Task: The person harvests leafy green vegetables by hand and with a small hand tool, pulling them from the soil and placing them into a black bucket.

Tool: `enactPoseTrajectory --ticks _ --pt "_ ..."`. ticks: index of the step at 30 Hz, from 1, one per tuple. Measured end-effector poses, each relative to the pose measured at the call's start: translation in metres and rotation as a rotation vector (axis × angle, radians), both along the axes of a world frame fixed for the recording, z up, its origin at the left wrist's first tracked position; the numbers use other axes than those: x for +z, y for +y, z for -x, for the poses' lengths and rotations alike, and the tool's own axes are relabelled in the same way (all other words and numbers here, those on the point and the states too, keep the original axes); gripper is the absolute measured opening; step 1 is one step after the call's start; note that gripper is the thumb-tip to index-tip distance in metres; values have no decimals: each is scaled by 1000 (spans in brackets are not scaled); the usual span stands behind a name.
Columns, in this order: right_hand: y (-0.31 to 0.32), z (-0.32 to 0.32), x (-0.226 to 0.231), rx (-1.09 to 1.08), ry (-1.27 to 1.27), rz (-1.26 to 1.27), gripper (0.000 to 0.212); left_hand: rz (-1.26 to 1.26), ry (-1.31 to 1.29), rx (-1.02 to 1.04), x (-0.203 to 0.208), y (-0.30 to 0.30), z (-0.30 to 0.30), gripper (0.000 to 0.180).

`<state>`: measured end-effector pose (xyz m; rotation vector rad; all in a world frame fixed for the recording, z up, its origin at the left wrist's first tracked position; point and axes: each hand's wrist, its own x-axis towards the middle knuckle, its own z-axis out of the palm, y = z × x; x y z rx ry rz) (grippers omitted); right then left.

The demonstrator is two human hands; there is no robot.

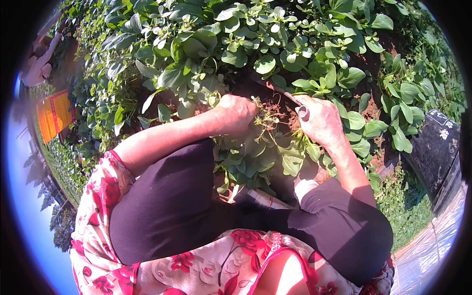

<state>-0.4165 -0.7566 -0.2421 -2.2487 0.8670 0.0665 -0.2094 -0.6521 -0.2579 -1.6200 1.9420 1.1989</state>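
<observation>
My left hand (236,114) is closed around a pulled weed (267,118), whose thin stems and reddish roots stick out toward my right hand. My right hand (323,122) grips a hand tool (278,89) with a narrow, dark metal blade. Its round hollow end (304,113) shows beside my thumb, and the blade points up and left into the leaves. Leafy green plants (196,44) grow densely in front of both hands. Broad leaves (292,160) lie just below my hands, between my knees; whether they are rooted, I cannot tell.
Reddish soil (386,118) shows between the plants. On the right stands a black container (435,147) with white writing, above pale plastic sheeting (432,250). An orange-yellow panel (53,115) stands at far left, near another person (37,69). My bent knees frame the work spot.
</observation>
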Motion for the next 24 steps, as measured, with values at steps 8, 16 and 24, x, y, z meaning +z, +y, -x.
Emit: enactPoseTrajectory --ticks 8,16,24 --pt "5 -28 -29 81 14 78 25 232 -285 35 -24 -15 -20 20" --pt "-5 -51 -48 200 -15 7 11 328 -436 -114 -66 13 -38 33" --pt "11 -90 -49 188 159 -41 31 198 -364 122 -73 3 -44 33"
